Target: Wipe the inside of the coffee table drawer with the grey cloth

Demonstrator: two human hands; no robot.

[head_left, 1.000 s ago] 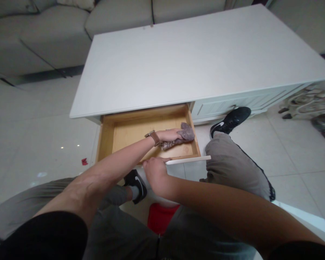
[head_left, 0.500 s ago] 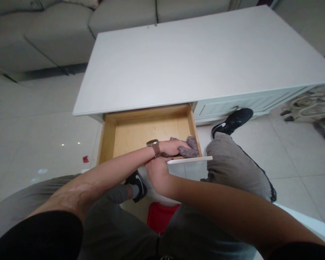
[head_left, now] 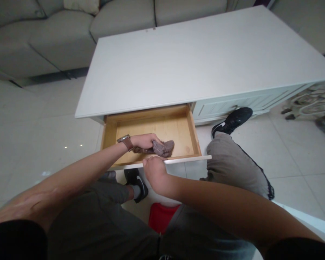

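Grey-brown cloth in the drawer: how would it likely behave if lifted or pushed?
The cloth is probably floppy, since it bunches into soft folds at the left hand. Its nubby-looking surface suggests a fairly easy grip. Crumpled in the drawer, it would likely drag rather than roll.

The person's bare left hand (head_left: pixel 143 141) is curling palm-down inside the open rectangular pale-wood drawer (head_left: pixel 176 126), while the bare right hand (head_left: pixel 155 171) is folding over its front edge.
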